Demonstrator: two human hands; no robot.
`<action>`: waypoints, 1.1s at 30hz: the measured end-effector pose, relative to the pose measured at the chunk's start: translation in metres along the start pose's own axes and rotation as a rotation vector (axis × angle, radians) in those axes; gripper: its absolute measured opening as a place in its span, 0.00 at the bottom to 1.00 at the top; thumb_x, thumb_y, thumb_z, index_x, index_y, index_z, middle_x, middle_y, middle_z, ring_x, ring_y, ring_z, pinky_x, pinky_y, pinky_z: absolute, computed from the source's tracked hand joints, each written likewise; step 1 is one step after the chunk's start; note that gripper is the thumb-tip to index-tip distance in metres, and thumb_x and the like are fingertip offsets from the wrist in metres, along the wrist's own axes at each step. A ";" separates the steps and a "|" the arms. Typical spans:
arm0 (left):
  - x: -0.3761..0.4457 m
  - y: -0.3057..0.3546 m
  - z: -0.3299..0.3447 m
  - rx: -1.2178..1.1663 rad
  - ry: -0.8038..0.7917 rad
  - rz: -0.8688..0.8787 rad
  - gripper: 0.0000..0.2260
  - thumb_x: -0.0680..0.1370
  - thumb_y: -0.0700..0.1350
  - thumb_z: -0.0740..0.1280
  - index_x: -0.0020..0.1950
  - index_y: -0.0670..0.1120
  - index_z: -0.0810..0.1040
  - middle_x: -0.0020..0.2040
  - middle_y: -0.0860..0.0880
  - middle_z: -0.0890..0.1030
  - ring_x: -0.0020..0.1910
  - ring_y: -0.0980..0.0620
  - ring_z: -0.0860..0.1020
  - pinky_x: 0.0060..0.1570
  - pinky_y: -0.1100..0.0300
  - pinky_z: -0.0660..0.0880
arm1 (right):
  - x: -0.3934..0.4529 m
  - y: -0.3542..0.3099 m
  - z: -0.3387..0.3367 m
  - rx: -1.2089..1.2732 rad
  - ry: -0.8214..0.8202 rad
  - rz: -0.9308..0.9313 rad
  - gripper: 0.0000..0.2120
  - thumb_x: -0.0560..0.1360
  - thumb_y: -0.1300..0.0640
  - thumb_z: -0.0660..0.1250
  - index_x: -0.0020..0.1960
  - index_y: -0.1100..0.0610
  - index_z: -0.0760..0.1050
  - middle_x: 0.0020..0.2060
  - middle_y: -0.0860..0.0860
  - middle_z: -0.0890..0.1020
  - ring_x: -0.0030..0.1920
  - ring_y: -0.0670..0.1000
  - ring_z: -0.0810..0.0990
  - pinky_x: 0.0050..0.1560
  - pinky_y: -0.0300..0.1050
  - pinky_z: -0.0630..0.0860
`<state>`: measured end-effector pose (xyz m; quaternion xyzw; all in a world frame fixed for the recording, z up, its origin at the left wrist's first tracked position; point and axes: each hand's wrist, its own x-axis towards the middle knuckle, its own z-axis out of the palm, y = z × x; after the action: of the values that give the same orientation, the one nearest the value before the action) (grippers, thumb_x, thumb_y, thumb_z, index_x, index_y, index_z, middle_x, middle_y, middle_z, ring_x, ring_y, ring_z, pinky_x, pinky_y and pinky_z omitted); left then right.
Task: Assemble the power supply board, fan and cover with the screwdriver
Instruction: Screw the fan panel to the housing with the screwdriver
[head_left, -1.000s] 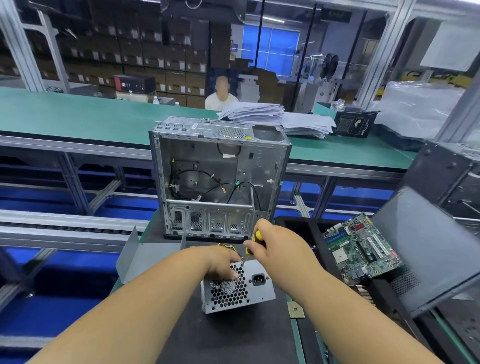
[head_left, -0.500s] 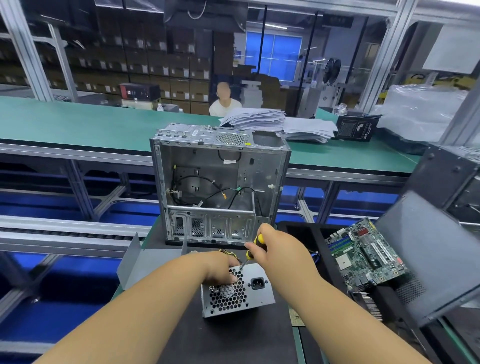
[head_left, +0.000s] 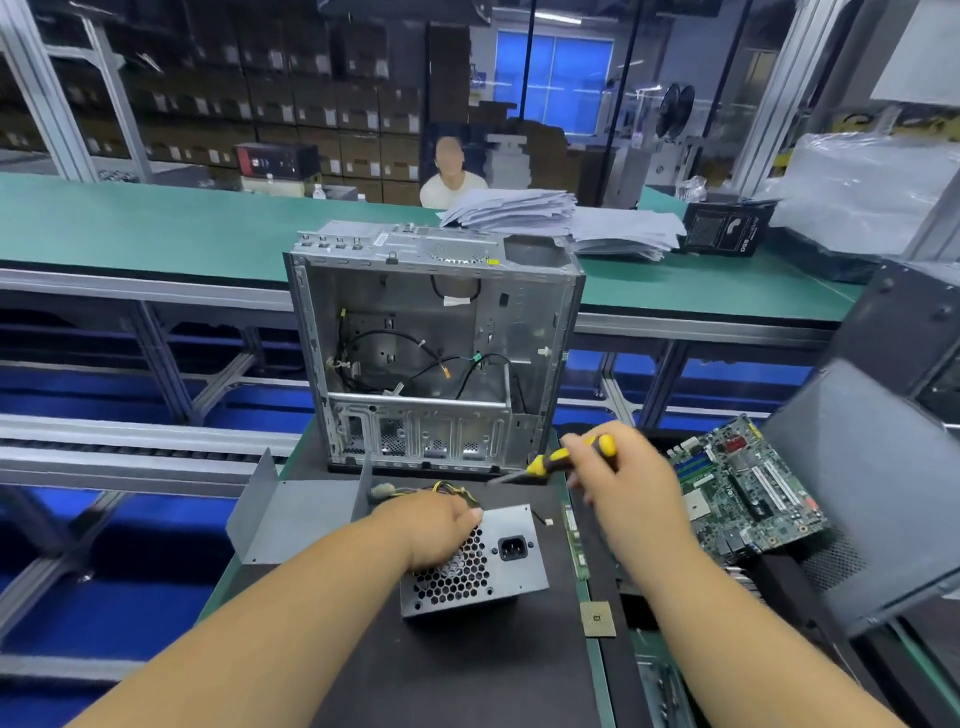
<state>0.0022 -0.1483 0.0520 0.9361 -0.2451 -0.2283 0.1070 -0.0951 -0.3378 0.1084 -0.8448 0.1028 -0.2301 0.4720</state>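
Observation:
A grey power supply unit (head_left: 506, 558) with a honeycomb fan grille and a black socket lies on the dark mat in front of me. My left hand (head_left: 434, 527) grips its upper left corner, over the grille. My right hand (head_left: 621, 480) holds a yellow and black screwdriver (head_left: 558, 460), lifted to the right of the unit, its tip pointing left toward the case. An open silver computer case (head_left: 434, 345) stands upright behind, with loose black cables inside. A bent grey metal cover plate (head_left: 293, 514) lies left of the unit.
A green motherboard (head_left: 748, 491) leans at the right beside a dark grey side panel (head_left: 862, 483). A small chip (head_left: 598, 618) and a narrow green strip board (head_left: 576, 543) lie on the mat edge. A paper stack (head_left: 550, 215) sits on the green bench behind. A person sits beyond.
My right hand has lifted the screwdriver off the power supply unit and swung it up and to the right. My left hand stays on the unit.

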 end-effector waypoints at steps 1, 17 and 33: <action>0.001 0.001 0.002 0.015 0.018 -0.005 0.21 0.83 0.59 0.48 0.60 0.51 0.75 0.61 0.48 0.78 0.61 0.47 0.74 0.55 0.54 0.67 | 0.004 0.005 -0.003 0.078 0.038 0.056 0.13 0.77 0.47 0.67 0.39 0.55 0.74 0.32 0.48 0.81 0.31 0.45 0.75 0.38 0.44 0.72; 0.014 -0.018 0.020 0.057 0.302 0.064 0.20 0.81 0.60 0.52 0.33 0.52 0.66 0.33 0.54 0.73 0.37 0.53 0.72 0.40 0.56 0.72 | 0.055 0.107 0.051 -0.069 -0.300 0.428 0.17 0.79 0.44 0.60 0.49 0.59 0.71 0.35 0.52 0.75 0.34 0.51 0.71 0.37 0.46 0.67; 0.064 -0.031 0.007 -0.158 0.161 -0.004 0.19 0.79 0.63 0.57 0.32 0.55 0.72 0.33 0.57 0.75 0.36 0.58 0.73 0.38 0.59 0.69 | 0.059 0.097 0.029 -0.123 -0.294 0.378 0.05 0.78 0.55 0.61 0.48 0.48 0.76 0.41 0.50 0.80 0.36 0.51 0.76 0.35 0.42 0.68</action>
<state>0.0609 -0.1547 0.0124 0.9405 -0.2153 -0.1712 0.1996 -0.0250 -0.3907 0.0309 -0.8622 0.2028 -0.0055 0.4642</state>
